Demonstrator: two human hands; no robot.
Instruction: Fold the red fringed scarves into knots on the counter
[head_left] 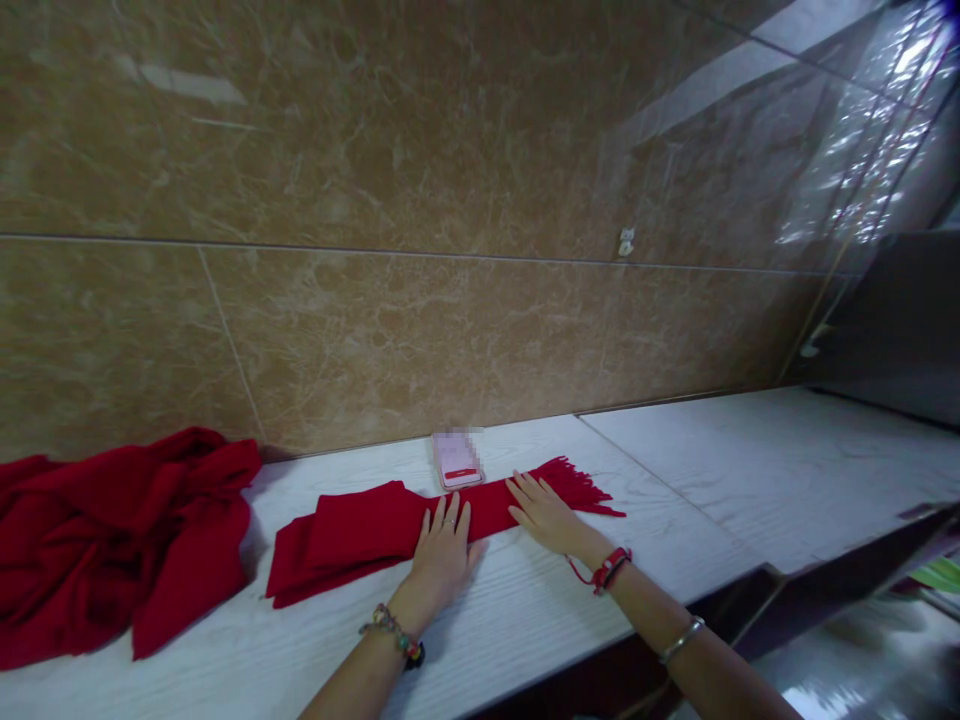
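A red scarf (pixel 367 527) is laid out pretty flat on a white wood-grain counter (pixel 675 470), folded into layers at its left end, with the fringe (pixel 576 484) fanned out at the right. It's being touched by both hands. The left hand (pixel 442 552) is placed palm down around the middle of the scarf, fingers a bit apart and not closed on anything; a ring can be seen on it, and a beaded bracelet (pixel 394 635) is worn at the wrist. The right hand (pixel 546 513) is set flat too, just short of the fringe, fingers loosely extended and nothing gripped. A red bracelet (pixel 611 570) is worn on that wrist, with a silver bangle (pixel 681 640) further up the arm.

Just behind the scarf, a phone (pixel 457 459) is set down face up, partly pixelated. Over on the left, a bigger red cloth (pixel 112 545) is heaped in loose folds, apart from the scarf. The whole back side is taken up by a brown marble-look wall (pixel 420 330).
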